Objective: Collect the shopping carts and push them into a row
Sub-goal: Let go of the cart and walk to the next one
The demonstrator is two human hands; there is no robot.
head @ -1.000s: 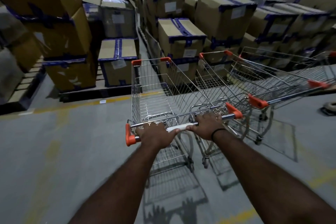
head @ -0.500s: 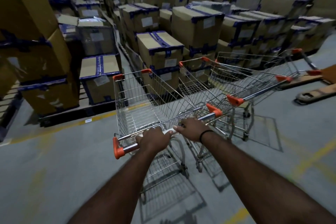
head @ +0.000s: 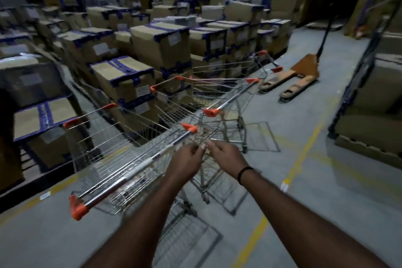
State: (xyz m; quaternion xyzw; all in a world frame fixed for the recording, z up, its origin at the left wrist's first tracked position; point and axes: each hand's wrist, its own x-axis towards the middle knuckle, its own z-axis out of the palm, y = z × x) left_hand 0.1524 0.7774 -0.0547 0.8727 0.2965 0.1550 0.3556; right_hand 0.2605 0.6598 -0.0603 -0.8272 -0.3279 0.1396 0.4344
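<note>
No more tight grip on the bar (head: 134, 175) of the near cart (head: 104, 143), unlike half a second ago. Both off it now: left hand (head: 187, 159) and right hand (head: 226, 153) close together just past the bar's right end, near the orange cap (head: 190, 129). Fingertips almost meeting at the thin wires at the back of the basket. Fingers a little bent, not balled into fists. Too blurry to tell whether pinching a wire, only touching one, or holding nothing. Also a big swing of the near cart since then: bar slanting now from low on the left up to the right, nose toward the boxes (head: 161, 43). Just ahead and to the right, the second cart (head: 228, 98), very near, maybe touching, but not lined up nose to tail. Further along, the third cart (head: 269, 61), close to the second; hard to say whether tucked inside. New in view on the right: an orange pallet truck (head: 304, 72) flat on the floor, well apart from the carts. Looks like a short stop in the pushing, perhaps to fix something at the back of the basket or to get ready for a turn. Not a row yet. Still to do, most likely: grab the bar again, straighten up behind the second cart, then push in.
</note>
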